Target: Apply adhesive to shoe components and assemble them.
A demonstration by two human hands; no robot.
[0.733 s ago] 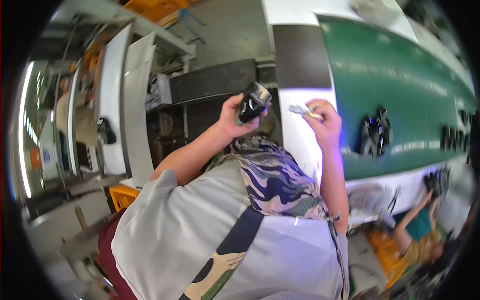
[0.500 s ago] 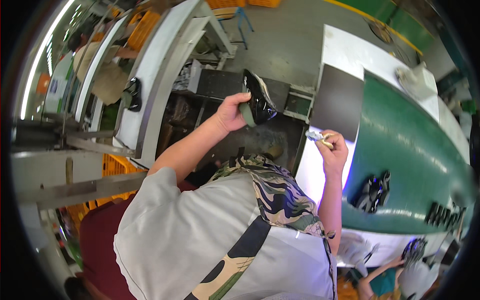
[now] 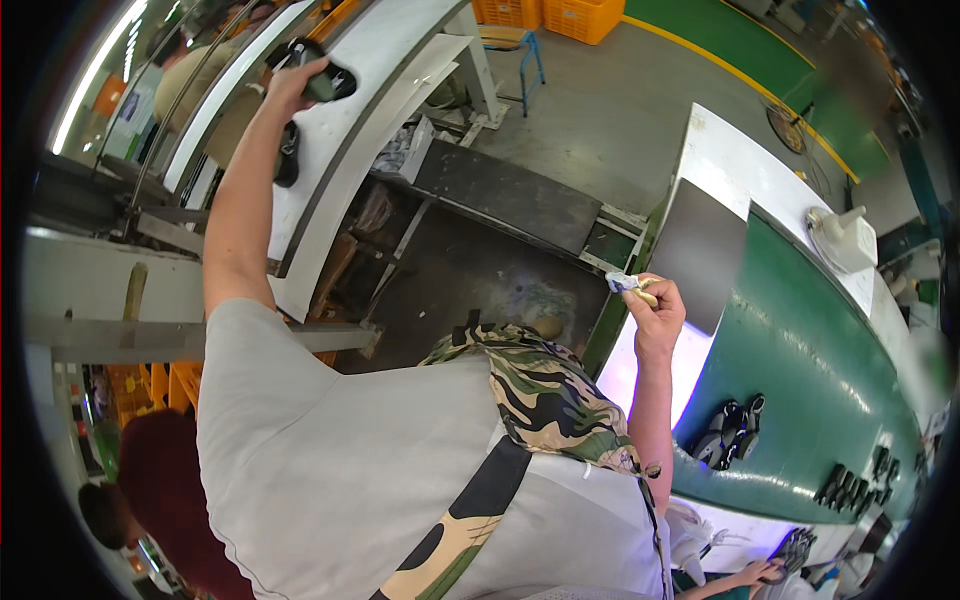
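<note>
At the far left, my arm is stretched out over a white bench (image 3: 318, 150). My left hand (image 3: 292, 84) grips a glossy black shoe (image 3: 340, 82) with a greenish-grey patch on it, held over that bench. Close below it, a second black shoe (image 3: 287, 160) rests on the bench, partly hidden by my forearm. My right hand (image 3: 657, 312) is raised near the lit edge of the right-hand table, its fingers pinching a crumpled white-and-blue cloth (image 3: 622, 282). Something yellowish shows between those fingers too; its kind is unclear.
On the right lies a green work surface (image 3: 800, 350) with a dark mat (image 3: 690, 250), black shoes (image 3: 728, 432) and more black shoes (image 3: 845, 487) farther along. A white container (image 3: 850, 240) stands at its far edge. A dark low platform (image 3: 510, 195) spans the gap. Other people work at left and lower right.
My left hand has carried the black shoe from in front of me, leftward and away, to over the white bench. My right hand keeps its hold on the cloth, nearly in place.
</note>
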